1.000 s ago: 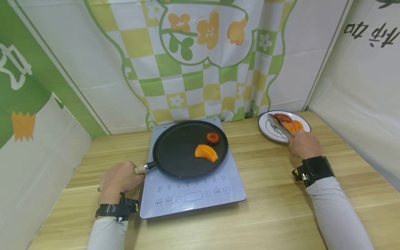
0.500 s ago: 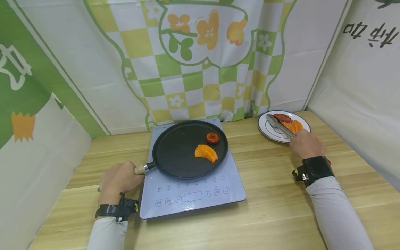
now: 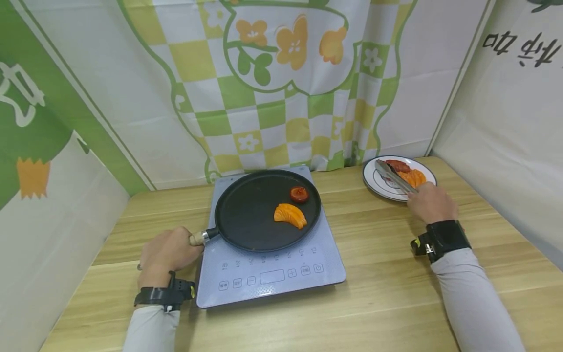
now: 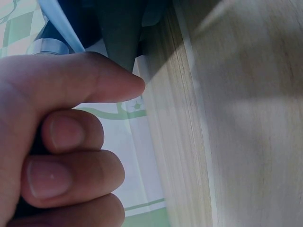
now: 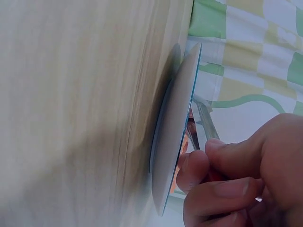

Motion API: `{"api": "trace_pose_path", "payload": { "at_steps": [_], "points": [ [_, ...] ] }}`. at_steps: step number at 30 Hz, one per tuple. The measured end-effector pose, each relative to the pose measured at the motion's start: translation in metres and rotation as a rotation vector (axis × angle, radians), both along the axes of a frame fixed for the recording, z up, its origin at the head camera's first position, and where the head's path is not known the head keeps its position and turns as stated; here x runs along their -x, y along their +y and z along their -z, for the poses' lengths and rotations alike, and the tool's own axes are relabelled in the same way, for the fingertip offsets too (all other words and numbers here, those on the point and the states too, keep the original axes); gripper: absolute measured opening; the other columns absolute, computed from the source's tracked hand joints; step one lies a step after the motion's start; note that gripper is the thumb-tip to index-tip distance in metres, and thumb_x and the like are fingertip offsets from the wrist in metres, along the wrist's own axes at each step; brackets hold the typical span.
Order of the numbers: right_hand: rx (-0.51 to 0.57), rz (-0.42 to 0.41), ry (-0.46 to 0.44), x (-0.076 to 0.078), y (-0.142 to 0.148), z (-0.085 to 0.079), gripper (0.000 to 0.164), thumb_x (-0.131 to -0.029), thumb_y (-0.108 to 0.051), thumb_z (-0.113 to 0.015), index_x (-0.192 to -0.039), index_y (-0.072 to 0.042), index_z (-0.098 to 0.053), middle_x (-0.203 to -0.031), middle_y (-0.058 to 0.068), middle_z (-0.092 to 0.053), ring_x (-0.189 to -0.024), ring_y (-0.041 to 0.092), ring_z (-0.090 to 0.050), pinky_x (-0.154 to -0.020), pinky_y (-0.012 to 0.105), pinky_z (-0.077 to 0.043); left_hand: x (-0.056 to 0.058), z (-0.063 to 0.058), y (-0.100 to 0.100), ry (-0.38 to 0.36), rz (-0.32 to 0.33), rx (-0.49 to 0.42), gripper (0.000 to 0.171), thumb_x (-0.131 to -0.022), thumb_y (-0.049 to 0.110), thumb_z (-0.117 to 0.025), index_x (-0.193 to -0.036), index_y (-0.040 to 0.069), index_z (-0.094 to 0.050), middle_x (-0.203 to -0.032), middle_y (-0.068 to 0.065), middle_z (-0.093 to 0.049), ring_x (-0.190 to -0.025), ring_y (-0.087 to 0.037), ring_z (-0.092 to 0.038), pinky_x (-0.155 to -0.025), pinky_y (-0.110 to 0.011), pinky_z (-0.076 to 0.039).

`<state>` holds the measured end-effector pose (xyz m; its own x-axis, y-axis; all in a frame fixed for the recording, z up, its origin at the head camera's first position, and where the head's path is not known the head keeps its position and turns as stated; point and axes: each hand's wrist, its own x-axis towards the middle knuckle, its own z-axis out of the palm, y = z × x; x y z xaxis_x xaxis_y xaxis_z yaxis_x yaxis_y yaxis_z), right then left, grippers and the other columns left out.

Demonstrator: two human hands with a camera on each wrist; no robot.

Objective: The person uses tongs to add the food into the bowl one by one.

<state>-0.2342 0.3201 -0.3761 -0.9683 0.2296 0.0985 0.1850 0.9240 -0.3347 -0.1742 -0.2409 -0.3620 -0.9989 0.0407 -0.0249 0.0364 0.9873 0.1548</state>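
Note:
My left hand (image 3: 169, 252) grips the wooden handle (image 3: 199, 238) of a flat black frying pan (image 3: 250, 210); in the left wrist view its fingers (image 4: 75, 177) curl inward. The pan holds an orange sliced piece (image 3: 290, 215) and a round dark-red piece (image 3: 299, 194) on its right side. At the far right, my right hand (image 3: 432, 203) holds metal tongs (image 3: 393, 176) over a white plate (image 3: 376, 185). Orange slices (image 3: 413, 177) and a dark-red piece (image 3: 398, 165) lie on the plate. In the right wrist view the plate (image 5: 177, 137) hides most of the food.
Under the pan lies a pale induction cooktop (image 3: 272, 288) with touch buttons along its front. It stands on a wooden table (image 3: 378, 303). Behind hangs a checked green and yellow curtain (image 3: 272, 122), and a white wall sheet (image 3: 519, 146) borders the right side.
My right hand and the tongs have shifted very slightly right over the plate. The left hand, the pan and the food in it stay where they were.

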Motion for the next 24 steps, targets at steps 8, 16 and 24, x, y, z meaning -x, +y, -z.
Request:
{"api": "trace_pose_path", "payload": {
  "at_steps": [8,16,24],
  "points": [
    [0.02,-0.009,-0.018,-0.0015,0.0023,-0.001,0.034,-0.093,-0.034,-0.05,-0.107,-0.006,-0.063,-0.086,0.016,-0.054,-0.071,0.032,-0.051,-0.05,0.04,-0.037,0.0007,0.0009,-0.0003,0.0,-0.007,0.0,0.036,-0.084,0.04,-0.052,-0.06,0.016,-0.043,-0.057,0.0,-0.042,-0.053,-0.018,-0.042,-0.047,-0.034,-0.029],
    [0.026,-0.024,-0.013,-0.0004,0.0062,-0.0009,0.034,-0.094,-0.035,-0.049,-0.104,-0.005,-0.063,-0.086,0.017,-0.054,-0.073,0.032,-0.052,-0.05,0.039,-0.037,0.0001,0.0008,0.0,0.001,-0.007,0.006,0.036,-0.084,0.04,-0.053,-0.059,0.016,-0.043,-0.056,0.0,-0.041,-0.053,-0.018,-0.041,-0.047,-0.033,-0.029],
    [0.037,-0.022,-0.022,-0.0016,0.0079,-0.003,0.036,-0.094,-0.037,-0.049,-0.101,-0.004,-0.063,-0.089,0.019,-0.054,-0.076,0.034,-0.052,-0.051,0.039,-0.037,0.0006,0.0008,-0.0003,0.011,0.003,0.003,0.037,-0.085,0.041,-0.052,-0.059,0.016,-0.043,-0.056,0.0,-0.04,-0.052,-0.017,-0.041,-0.047,-0.033,-0.028]
  ]
}}
